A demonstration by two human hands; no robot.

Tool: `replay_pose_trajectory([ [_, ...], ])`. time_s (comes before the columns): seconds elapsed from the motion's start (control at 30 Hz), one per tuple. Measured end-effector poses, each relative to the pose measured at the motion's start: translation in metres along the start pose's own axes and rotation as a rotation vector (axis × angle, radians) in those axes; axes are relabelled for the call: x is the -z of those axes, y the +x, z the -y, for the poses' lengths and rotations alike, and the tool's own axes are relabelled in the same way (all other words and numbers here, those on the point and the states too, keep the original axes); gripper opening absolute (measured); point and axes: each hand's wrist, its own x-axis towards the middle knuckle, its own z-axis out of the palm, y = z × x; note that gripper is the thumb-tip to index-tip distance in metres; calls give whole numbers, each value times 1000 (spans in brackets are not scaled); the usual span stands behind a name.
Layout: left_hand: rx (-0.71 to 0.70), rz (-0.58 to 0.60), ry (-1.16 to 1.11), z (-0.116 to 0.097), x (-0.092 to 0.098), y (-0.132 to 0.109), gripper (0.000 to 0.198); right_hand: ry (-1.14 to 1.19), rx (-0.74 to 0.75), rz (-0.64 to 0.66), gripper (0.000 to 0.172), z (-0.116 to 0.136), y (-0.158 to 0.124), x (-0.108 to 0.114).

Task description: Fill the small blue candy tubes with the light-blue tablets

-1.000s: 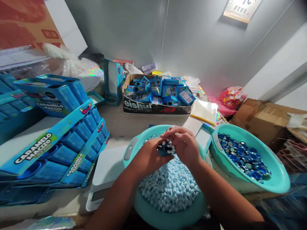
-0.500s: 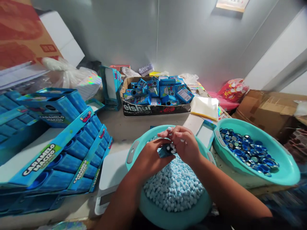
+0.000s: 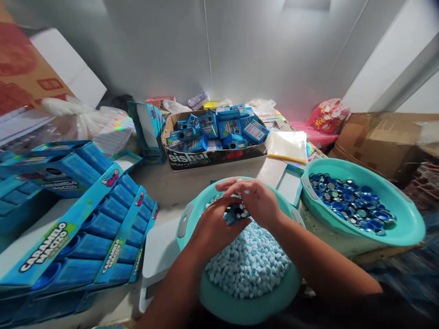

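The person keeps both hands together above the teal basin (image 3: 192, 214), which is full of pale blue candy tablets (image 3: 247, 269). The left hand (image 3: 214, 224) is closed around a small blue candy box (image 3: 233, 214); its open end shows some tablets inside. The right hand (image 3: 257, 201) lies over the box with its fingers bent, touching it from above. Just beside, on the right, a second teal basin (image 3: 404, 228) holds blue round caps (image 3: 353, 205). On the left lie blue display cartons (image 3: 85, 228), and behind stands a cardboard tray (image 3: 212, 157) with filled boxes.
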Motion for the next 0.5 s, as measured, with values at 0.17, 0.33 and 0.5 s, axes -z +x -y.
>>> replay_pose_trajectory([
  [0.17,-68,-50,-57,6,0,1,57,-300,24,71,34,9,-3,-3],
  [0.33,-118,-128,-90,12,5,2,36,-421,38,155,35,12,-5,-2],
  [0.5,-99,-119,-124,6,5,2,24,-563,86,255,36,9,-5,1],
])
